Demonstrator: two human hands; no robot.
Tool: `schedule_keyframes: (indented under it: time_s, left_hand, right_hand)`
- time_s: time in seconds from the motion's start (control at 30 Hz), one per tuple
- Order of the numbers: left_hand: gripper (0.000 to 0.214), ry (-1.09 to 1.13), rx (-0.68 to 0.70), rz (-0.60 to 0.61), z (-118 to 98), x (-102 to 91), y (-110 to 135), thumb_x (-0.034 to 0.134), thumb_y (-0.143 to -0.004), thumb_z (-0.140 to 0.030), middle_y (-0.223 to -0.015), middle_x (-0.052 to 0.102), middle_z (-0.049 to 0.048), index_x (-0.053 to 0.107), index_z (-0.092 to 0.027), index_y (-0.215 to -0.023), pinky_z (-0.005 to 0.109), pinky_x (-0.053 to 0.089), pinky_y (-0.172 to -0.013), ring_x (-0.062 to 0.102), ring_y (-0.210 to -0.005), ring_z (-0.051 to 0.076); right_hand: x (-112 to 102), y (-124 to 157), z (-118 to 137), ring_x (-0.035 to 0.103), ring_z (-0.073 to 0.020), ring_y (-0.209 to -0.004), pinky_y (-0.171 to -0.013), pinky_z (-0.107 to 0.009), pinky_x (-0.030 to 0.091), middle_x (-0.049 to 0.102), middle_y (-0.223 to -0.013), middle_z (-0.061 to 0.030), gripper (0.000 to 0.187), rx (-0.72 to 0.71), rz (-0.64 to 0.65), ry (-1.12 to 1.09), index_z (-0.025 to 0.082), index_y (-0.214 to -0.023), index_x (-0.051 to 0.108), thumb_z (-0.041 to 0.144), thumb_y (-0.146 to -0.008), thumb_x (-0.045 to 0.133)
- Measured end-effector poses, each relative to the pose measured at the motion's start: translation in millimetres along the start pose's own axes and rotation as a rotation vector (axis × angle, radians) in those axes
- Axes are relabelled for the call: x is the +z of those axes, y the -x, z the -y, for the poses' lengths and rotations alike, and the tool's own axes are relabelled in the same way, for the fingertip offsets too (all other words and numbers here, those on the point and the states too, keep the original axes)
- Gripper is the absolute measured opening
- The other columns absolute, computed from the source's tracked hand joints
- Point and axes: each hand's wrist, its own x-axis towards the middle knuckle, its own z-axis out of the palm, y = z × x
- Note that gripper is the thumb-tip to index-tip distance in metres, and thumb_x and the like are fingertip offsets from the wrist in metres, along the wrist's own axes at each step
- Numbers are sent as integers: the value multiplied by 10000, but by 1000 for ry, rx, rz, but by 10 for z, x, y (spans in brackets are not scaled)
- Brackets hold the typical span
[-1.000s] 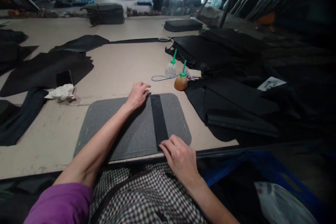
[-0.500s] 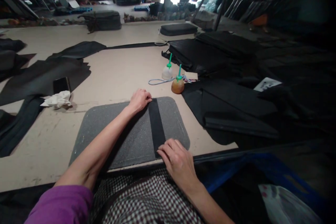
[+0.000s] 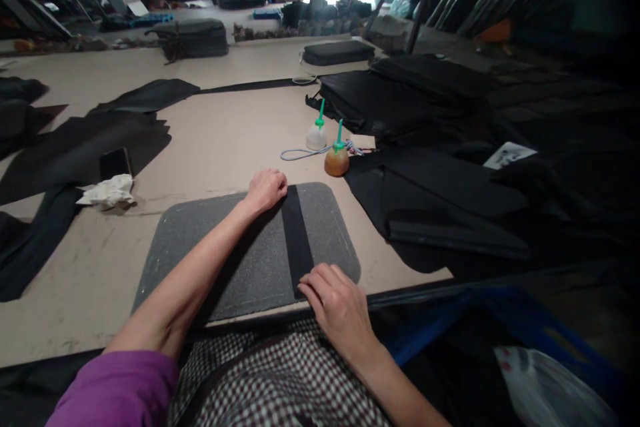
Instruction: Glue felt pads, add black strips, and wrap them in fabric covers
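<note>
A dark grey rounded panel [image 3: 235, 260] lies flat at the table's near edge. Across its right half runs a black strip [image 3: 299, 240], from the far edge to the near edge. My left hand [image 3: 267, 189] is closed at the strip's far end, fingers curled down onto it. At the near end, my right hand [image 3: 336, 293] pinches the strip's left corner between thumb and fingers. Both ends of the strip are partly hidden by the fingers.
Beyond the panel stand an amber glue bottle [image 3: 337, 161] and a whitish bottle [image 3: 316, 137], both green-tipped, beside a looped cord [image 3: 295, 155]. Black sheets [image 3: 450, 207] cover the right side. A crumpled tissue [image 3: 110, 191] and a phone [image 3: 115, 163] lie left.
Both hands keep their places at the strip's two ends. The whole view has shifted very slightly; nothing else visibly moves.
</note>
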Motion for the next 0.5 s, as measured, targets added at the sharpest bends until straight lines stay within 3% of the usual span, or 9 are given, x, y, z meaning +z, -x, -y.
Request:
schedule_keyframes:
  time_s: [0.37, 0.43, 0.5]
  left_hand:
    - [148, 34, -19, 0, 50, 5, 13, 603, -903, -183, -928, 722, 117, 740, -187, -849, 366, 482, -829, 650, -929, 268]
    - [131, 35, -41, -14, 27, -19, 69, 614, -925, -212, -1008, 717, 117, 740, -187, -952, 352, 486, -844, 647, -986, 261]
    - [243, 24, -80, -43, 3, -34, 117, 637, -938, -262, -1150, 690, 113, 698, -203, -1166, 333, 489, -875, 629, -1083, 252]
  right_hand:
    - [10, 3, -13, 575, -213, -896, -789, -352, 426, 661, -938, -30, 123, -6, -8, -6, 217, -963, 681, 223, -1021, 573]
    - [29, 29, -22, 579, -219, -906, -787, -352, 432, 658, -949, -40, 145, -48, -32, 3, 217, -983, 676, 237, -1035, 542]
    - [60, 59, -57, 580, -229, -920, -772, -353, 440, 656, -972, -53, 189, -110, -68, 37, 220, -1017, 673, 283, -1052, 499]
